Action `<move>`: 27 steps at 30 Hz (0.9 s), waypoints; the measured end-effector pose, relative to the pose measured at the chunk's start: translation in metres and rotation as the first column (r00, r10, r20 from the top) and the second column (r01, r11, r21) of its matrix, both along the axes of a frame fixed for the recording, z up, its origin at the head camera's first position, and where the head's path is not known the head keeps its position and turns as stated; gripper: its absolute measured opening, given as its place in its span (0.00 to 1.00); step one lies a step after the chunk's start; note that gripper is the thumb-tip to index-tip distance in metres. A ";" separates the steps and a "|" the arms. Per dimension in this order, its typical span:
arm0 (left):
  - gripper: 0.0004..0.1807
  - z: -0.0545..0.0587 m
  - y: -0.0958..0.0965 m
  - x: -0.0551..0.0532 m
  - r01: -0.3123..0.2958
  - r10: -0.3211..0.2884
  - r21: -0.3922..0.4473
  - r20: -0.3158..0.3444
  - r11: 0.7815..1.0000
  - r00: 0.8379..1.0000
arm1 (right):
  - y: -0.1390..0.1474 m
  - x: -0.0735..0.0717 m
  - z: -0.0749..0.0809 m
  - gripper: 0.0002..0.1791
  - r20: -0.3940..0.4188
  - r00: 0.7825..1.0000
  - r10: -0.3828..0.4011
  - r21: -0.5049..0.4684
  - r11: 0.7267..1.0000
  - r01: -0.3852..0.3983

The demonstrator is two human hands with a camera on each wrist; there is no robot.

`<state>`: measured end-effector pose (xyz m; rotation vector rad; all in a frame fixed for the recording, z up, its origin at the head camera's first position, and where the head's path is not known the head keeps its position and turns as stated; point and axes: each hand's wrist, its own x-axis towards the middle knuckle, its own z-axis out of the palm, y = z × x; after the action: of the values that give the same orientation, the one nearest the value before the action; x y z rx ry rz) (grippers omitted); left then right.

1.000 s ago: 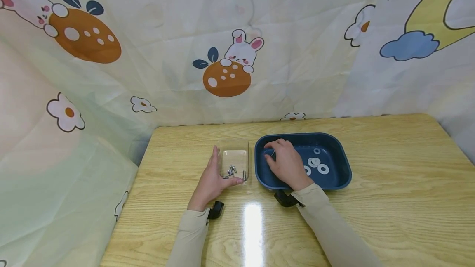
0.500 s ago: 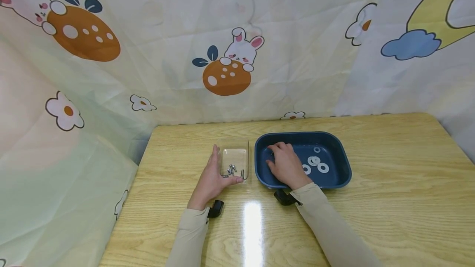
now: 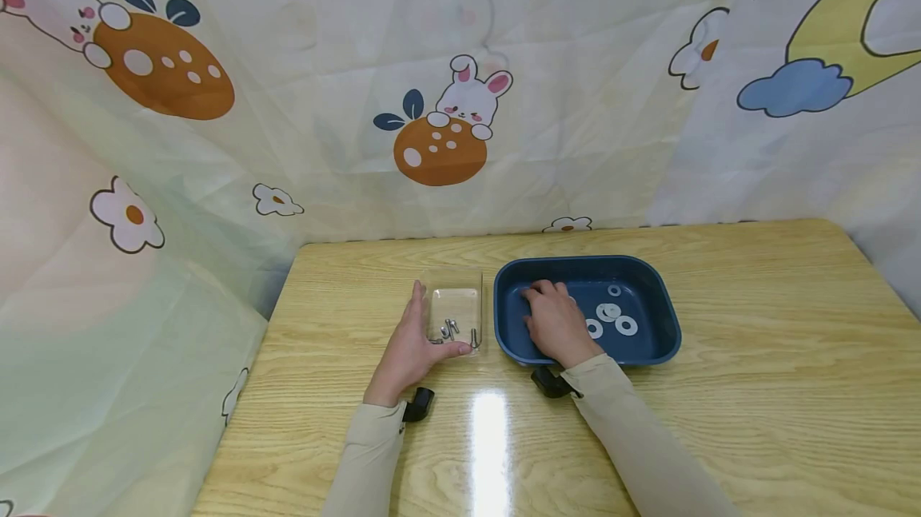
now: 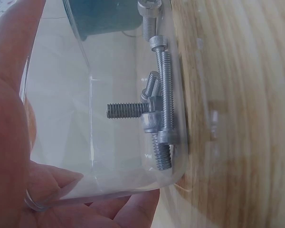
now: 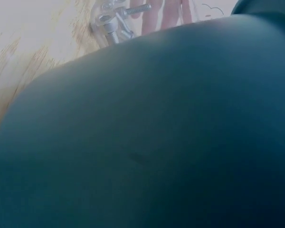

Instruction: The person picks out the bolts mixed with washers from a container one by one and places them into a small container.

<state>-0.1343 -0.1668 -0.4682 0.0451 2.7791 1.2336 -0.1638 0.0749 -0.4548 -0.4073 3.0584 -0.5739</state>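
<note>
My left hand grips a clear plastic box on the wooden table, thumb along its near side and fingers around its left. Inside lie several metal socket-head screws; the left wrist view shows these threaded screws close up, long and short. My right hand reaches down into a dark blue tray, fingers bent toward its floor at the left end. Whether it holds anything I cannot tell. Several flat washers lie to its right. In the right wrist view the tray wall hides this hand.
The tray stands just right of the clear box, with a narrow gap of table between them. A patterned cloth hangs behind the wooden table and along its left side. Light glares on the tabletop near the front.
My right hand has moved slightly right and lower within the tray. A small thin metal item seen at its fingertips earlier no longer shows. The left hand and box stay put.
</note>
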 end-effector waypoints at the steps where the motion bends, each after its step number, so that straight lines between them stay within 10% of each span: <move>1: 0.74 0.000 0.000 0.000 0.000 0.000 -0.001 0.000 1.000 1.000 | 0.000 0.000 0.000 0.20 -0.002 1.000 -0.002 0.006 1.000 0.002; 27: 0.74 0.001 0.000 0.000 0.012 -0.012 -0.026 -0.005 1.000 1.000 | 0.002 0.001 0.001 0.09 0.049 0.993 -0.105 0.029 0.994 0.104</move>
<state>-0.1342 -0.1667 -0.4668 0.0635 2.7948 1.1957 -0.1627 0.0766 -0.4536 -0.2298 3.0495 -0.5371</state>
